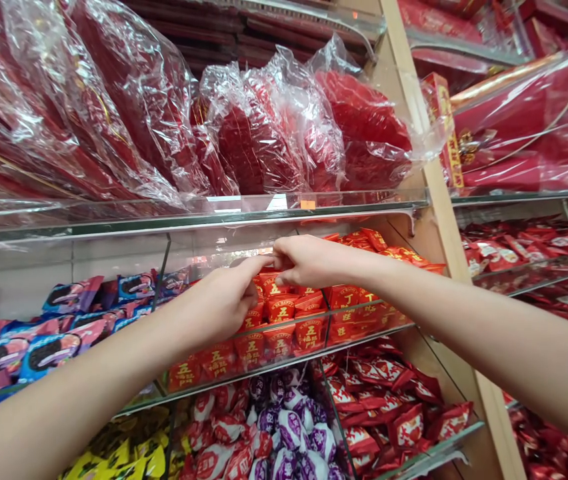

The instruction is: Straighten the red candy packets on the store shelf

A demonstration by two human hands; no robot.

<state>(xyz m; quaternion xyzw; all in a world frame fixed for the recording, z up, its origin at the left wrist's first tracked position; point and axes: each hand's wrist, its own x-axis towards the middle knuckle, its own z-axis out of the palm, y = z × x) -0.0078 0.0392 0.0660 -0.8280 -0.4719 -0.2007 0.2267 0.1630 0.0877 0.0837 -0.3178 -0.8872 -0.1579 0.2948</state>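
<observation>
I've got both hands at the red packets (284, 313): left hand (224, 300) and right hand (304, 261) pinching one together; bin below them already mostly full.

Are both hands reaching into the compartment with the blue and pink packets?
No: the left hand and the right hand meet over the red and gold packets, in the compartment to the right of the blue and pink packets.
</observation>
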